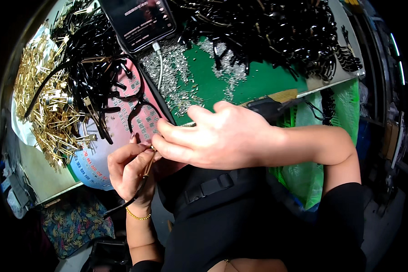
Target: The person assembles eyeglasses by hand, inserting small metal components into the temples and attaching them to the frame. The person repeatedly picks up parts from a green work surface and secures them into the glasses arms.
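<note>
My left hand point(130, 171) is closed in a pinch on a thin gold-coloured metal piece with a long black end point(133, 196), shaped like an eyeglass temple; the black end trails down past the wrist. My right hand point(220, 136) reaches across from the right, its fingertips meeting the left ones at the top of that piece. What the right fingers hold is hidden. Just beyond both hands, several black curved pieces point(143, 109) lie on a pink and blue printed sheet point(93, 163).
Gold-coloured metal pieces point(41, 104) are heaped at left, beside a black pile point(86, 77). Tiny silver metal bits point(172, 75) cover part of a green mat point(267, 81). A phone point(140, 22) with a white cable point(161, 68) stands behind. Glossy black pieces point(276, 27) fill the back right; a green plastic bag point(306, 181) hangs at right.
</note>
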The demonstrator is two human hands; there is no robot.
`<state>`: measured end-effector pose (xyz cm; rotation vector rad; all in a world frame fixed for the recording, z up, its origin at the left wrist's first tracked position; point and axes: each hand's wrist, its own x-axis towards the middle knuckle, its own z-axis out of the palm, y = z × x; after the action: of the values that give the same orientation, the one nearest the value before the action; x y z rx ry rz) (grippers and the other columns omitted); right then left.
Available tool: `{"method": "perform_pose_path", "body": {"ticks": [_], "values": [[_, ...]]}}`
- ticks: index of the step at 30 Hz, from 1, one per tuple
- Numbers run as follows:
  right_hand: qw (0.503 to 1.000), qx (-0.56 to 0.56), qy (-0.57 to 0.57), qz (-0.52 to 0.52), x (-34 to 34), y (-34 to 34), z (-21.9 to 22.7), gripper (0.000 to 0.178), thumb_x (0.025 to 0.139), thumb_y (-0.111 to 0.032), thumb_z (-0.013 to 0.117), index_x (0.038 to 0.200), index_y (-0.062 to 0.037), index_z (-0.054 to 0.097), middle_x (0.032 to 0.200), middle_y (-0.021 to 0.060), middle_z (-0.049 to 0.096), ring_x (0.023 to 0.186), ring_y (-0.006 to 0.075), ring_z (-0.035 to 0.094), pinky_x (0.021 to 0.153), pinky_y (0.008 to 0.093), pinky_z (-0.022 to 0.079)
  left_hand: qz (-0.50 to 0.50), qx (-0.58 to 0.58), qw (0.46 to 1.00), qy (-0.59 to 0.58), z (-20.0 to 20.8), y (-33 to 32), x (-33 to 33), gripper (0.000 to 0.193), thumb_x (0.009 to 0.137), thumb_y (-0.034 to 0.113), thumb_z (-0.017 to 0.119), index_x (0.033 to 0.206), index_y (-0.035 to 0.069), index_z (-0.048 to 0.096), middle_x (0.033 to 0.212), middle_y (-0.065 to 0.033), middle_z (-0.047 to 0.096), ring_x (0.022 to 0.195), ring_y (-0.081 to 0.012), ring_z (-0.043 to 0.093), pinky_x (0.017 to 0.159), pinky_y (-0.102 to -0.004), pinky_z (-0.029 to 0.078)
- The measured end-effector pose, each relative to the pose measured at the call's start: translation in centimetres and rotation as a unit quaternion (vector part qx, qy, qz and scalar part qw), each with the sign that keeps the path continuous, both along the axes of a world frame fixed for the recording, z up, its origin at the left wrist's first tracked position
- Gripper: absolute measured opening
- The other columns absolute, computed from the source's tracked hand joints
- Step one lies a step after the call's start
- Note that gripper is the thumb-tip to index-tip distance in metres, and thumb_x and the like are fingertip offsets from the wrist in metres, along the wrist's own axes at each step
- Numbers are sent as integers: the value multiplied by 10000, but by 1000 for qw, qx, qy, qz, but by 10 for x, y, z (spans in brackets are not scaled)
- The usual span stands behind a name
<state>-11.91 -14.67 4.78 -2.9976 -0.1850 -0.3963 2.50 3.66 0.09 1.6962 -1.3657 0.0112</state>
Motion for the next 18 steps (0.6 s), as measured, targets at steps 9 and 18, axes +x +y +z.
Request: {"method": "perform_pose_path", "body": {"ticks": [9, 18], "values": [[998, -12, -24, -54, -10, -9, 5, 205, 820, -175, 649, 989, -59, 647, 934, 40, 603, 669, 146, 620, 440, 268, 502, 11, 21, 999, 22, -3, -3, 0, 254, 753, -13, 821, 976, 6, 701, 1066, -134, 659, 954, -264, 684, 892, -362, 578], [924, -196, 57, -323, -16, -75, 25, 105, 808, -44, 631, 880, -77, 562, 796, 101, 657, 730, 254, 718, 585, 375, 572, -61, -159, 968, 183, 86, 16, -13, 187, 1007, 196, 593, 927, 27, 596, 1036, -172, 741, 929, -379, 707, 934, -571, 469]]}}
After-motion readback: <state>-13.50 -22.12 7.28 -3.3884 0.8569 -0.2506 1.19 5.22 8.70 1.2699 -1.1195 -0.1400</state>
